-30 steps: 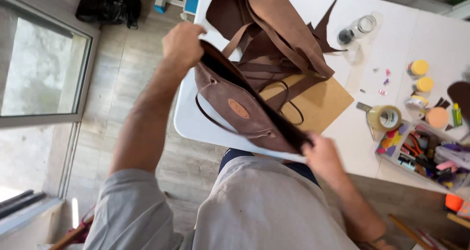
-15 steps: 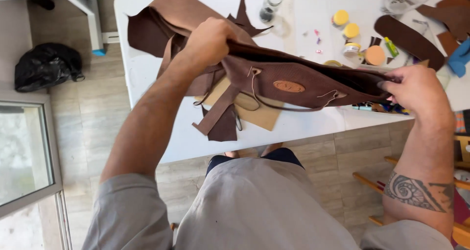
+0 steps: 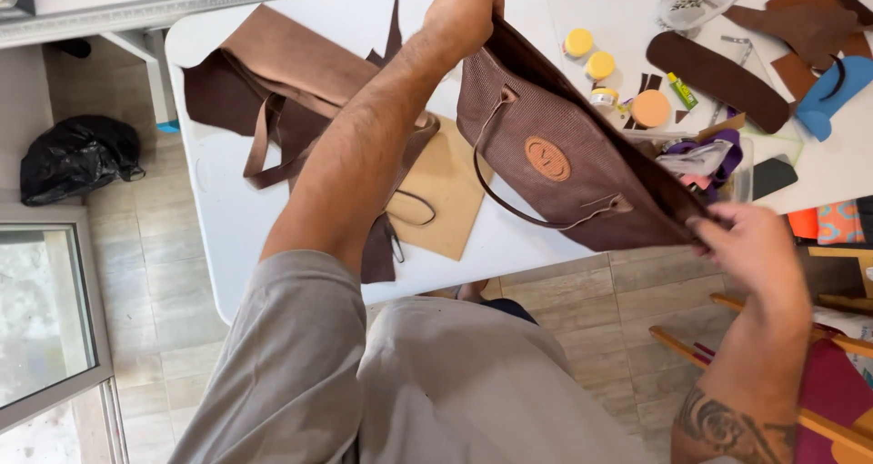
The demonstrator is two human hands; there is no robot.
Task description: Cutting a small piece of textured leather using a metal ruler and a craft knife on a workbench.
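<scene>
Brown leather handbag [image 3: 568,169] held up over white worktop [image 3: 227,200], stretched between hands: left hand [image 3: 464,14] grip pinching top corner, right hand [image 3: 750,246] grip pinching lower corner.

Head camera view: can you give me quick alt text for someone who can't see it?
Seen from above, a person holds a brown textured bag up over a white table, left hand gripping one top corner, right hand the other. Leather pieces, small yellow jars and a tan sheet lie on the table.

Bright, even daylight; the white tabletop [image 3: 227,209] nearly glares, shadows stay soft, the right hand [image 3: 750,246] is slightly motion-blurred.
</scene>
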